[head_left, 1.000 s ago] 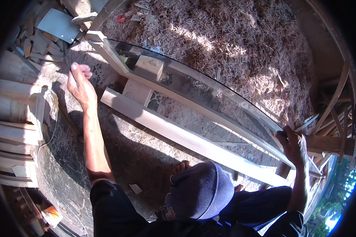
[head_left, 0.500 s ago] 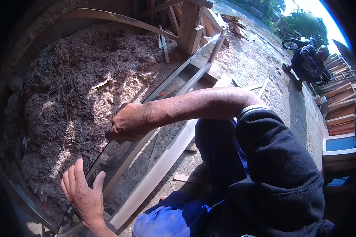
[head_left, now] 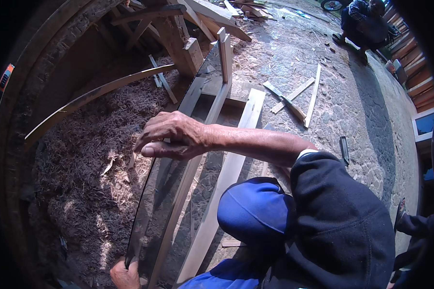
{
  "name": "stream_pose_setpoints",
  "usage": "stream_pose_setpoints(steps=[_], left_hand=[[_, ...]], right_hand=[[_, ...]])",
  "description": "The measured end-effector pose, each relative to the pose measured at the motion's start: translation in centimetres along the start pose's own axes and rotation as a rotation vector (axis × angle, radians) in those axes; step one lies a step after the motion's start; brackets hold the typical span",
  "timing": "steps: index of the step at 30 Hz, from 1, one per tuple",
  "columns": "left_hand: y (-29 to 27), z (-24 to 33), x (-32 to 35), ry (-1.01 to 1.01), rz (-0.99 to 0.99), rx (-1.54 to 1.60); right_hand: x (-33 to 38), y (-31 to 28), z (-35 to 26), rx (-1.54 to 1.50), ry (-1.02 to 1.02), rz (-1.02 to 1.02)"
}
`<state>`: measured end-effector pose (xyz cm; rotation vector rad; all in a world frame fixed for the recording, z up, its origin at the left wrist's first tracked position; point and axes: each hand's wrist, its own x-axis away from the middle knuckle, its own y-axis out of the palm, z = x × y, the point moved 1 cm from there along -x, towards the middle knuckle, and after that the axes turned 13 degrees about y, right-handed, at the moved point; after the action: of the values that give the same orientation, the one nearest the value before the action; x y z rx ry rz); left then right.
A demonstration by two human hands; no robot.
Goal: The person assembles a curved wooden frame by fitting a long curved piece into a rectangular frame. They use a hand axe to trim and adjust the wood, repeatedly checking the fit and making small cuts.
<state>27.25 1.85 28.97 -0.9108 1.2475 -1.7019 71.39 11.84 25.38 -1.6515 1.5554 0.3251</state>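
A long wooden frame [head_left: 226,178] slants away from me, and a dark, see-through pane [head_left: 147,231] with a black edge lies along its left side. My left hand [head_left: 125,275] is closed round the near end of the pane's edge, at the bottom of the view. Farther up, my right hand [head_left: 176,135] reaches across the frame. Its fingers bend loosely over the pane's edge, and a gap shows between thumb and fingers. I see nothing held in it; whether the fingertips touch the edge is hidden.
Wood shavings [head_left: 82,192] lie heaped left of the frame, below a curved wooden strip [head_left: 91,96]. Loose wood strips [head_left: 294,98] lie on the rough ground beyond it. A person [head_left: 366,24] crouches at the far right, near stacked boards [head_left: 417,72].
My left hand, open and raised before, is now closed on the pane's near edge. My right hand has loosened from the edge. The view has shifted, showing more to the left.
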Motion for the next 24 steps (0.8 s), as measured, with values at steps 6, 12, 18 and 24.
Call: stream_pose_setpoints(steps=[6,12,18,24], left_hand=[[-1.5,5.3,-2.4,-0.124,-0.156,-0.018],[-1.0,11.1,-6.0,-0.351,-0.228,0.123],[-0.9,10.0,-5.7,-0.269,-0.156,0.112],[0.0,5.4,-4.7,-0.433,-0.321,-0.007]], right_hand=[[6.2,-23.4,16.9,-0.398,0.811,0.907],[7.2,-34.2,26.8,-0.342,1.020,0.293],[2.5,-34.5,29.5,-0.560,0.950,0.716],[-0.1,-26.4,32.6,-0.895,0.931,0.445]])
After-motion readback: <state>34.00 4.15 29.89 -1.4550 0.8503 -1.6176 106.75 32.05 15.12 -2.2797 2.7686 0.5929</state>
